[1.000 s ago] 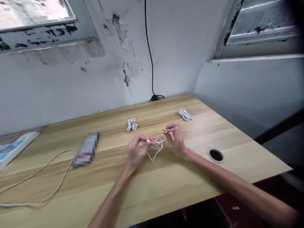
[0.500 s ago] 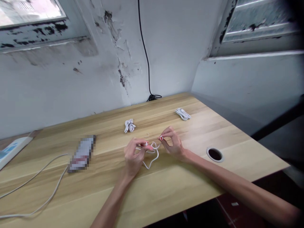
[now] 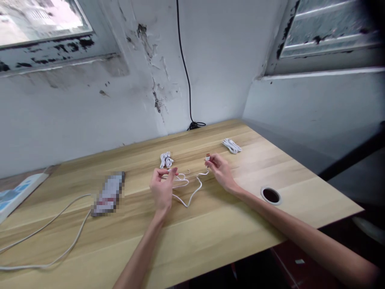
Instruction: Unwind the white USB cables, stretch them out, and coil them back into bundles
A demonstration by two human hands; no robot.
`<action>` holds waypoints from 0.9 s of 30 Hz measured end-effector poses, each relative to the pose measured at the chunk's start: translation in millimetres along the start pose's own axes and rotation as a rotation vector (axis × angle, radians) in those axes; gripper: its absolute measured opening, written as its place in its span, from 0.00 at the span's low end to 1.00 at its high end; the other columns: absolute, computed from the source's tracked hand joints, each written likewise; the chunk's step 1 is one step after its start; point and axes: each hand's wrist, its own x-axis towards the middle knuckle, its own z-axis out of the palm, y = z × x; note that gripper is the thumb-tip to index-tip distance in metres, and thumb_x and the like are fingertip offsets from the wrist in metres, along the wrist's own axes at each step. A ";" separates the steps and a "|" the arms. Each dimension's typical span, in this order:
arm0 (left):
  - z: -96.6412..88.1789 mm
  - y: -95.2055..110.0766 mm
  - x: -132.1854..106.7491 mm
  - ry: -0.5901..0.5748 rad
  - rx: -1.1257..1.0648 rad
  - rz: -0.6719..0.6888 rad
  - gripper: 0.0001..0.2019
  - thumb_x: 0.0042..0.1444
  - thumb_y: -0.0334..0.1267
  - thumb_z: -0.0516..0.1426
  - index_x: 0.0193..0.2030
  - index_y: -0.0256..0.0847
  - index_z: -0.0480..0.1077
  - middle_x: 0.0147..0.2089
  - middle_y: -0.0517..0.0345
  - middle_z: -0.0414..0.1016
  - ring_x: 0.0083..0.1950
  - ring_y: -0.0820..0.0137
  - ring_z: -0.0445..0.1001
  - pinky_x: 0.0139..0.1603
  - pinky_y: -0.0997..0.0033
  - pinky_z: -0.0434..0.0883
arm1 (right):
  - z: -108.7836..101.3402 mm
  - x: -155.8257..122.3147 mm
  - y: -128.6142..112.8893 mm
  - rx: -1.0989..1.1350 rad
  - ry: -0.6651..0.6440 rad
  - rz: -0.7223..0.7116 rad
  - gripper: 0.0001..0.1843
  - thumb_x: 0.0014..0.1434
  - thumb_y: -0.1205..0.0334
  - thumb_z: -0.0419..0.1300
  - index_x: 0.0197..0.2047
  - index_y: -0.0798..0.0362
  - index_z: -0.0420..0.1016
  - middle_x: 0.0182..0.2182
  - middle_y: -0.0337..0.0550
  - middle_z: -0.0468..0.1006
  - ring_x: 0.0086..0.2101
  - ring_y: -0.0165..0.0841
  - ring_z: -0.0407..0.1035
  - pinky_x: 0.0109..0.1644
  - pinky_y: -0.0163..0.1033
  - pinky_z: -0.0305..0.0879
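A loose white USB cable (image 3: 190, 200) runs between my two hands, its middle looping down over the wooden table. Pinched in the fingers of my right hand (image 3: 221, 171) is its plug (image 3: 207, 157), held upright with an orange inside showing at the tip. My left hand (image 3: 162, 188) is closed on the cable's other end, mostly hidden by thumb and fingers. Just beyond the left hand lies a bundled white cable (image 3: 166, 159) with a dark tie. A second white bundle (image 3: 231, 145) rests farther right. Between the hands lies a small, thin curved piece (image 3: 188, 171).
A blurred-out phone-like object (image 3: 108, 194) lies on the left, a pale cable (image 3: 73, 243) running from it. At the far left edge is a white power strip (image 3: 22, 194). A round cable hole (image 3: 271, 196) opens at right. A black cord (image 3: 188, 80) hangs down the wall.
My hands have moved apart. The right one has lifted the plug up and away, turning it upright; the left has shifted left and slightly up. The cable between them is more spread out.
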 end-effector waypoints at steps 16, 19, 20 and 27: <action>-0.6 -3.2 8.6 -0.443 -0.193 0.055 0.17 0.54 0.54 0.63 0.30 0.41 0.79 0.50 0.47 0.73 0.55 0.60 0.69 0.57 0.61 0.66 | -6.2 2.5 -10.9 0.396 -0.281 0.405 0.18 0.49 0.53 0.72 0.36 0.52 0.71 0.27 0.34 0.69 0.27 0.27 0.60 0.32 0.33 0.58; -1.5 -7.7 10.5 -0.414 -0.334 -0.036 0.21 0.50 0.58 0.64 0.27 0.39 0.76 0.44 0.48 0.71 0.48 0.63 0.70 0.50 0.65 0.69 | -8.2 2.4 -12.7 0.409 -0.324 0.426 0.19 0.48 0.51 0.72 0.35 0.52 0.70 0.27 0.33 0.69 0.26 0.27 0.61 0.31 0.34 0.57; -2.0 -8.7 11.2 -0.417 -0.376 -0.071 0.22 0.48 0.59 0.65 0.27 0.39 0.75 0.41 0.50 0.71 0.45 0.65 0.69 0.48 0.66 0.69 | -8.7 2.1 -13.4 0.406 -0.332 0.429 0.20 0.48 0.50 0.72 0.34 0.52 0.69 0.27 0.34 0.69 0.26 0.27 0.61 0.31 0.34 0.57; -8.1 0.0 16.2 -0.494 -0.491 -0.241 0.22 0.47 0.58 0.67 0.28 0.39 0.69 0.31 0.57 0.67 0.33 0.71 0.69 0.40 0.69 0.71 | -11.4 1.4 -9.9 0.334 -0.357 0.400 0.22 0.49 0.45 0.71 0.34 0.53 0.69 0.26 0.34 0.68 0.27 0.27 0.60 0.30 0.33 0.56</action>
